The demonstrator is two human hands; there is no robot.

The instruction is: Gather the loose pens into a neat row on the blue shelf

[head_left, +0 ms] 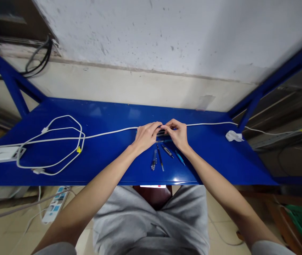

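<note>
My left hand and my right hand meet at the middle of the blue table, fingers curled and pinched together over a small dark object that lies between them. Most of that object is hidden by my fingers. Just in front of my hands lie a clear pen, a thin dark pen part, a short grey piece and a blue piece.
A white cable runs across the table behind my hands and loops at the left beside a white box. A crumpled white scrap lies at the right. A power strip sits on the floor.
</note>
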